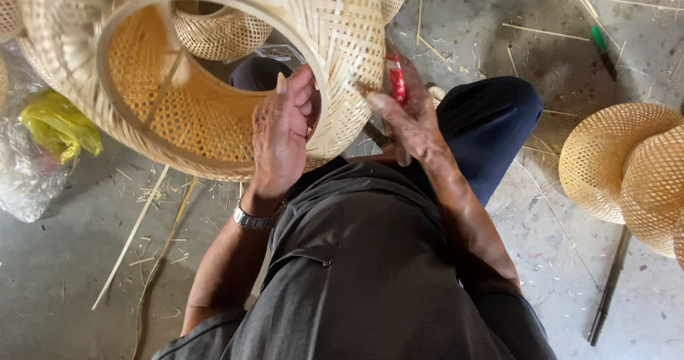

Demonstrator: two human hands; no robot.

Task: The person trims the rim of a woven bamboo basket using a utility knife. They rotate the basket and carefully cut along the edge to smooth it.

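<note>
Against our lap we grip the woven basket's (214,82) rim with our left hand (279,141), our right hand (406,118) clasping a red-handled tool (396,79) just right of it

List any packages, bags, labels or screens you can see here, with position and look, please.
Clear plastic bag: left edge, on the floor, crumpled.
Yellow bag: on the clear one, below the basket, bunched.
No labels, signs or screens visible.
</note>
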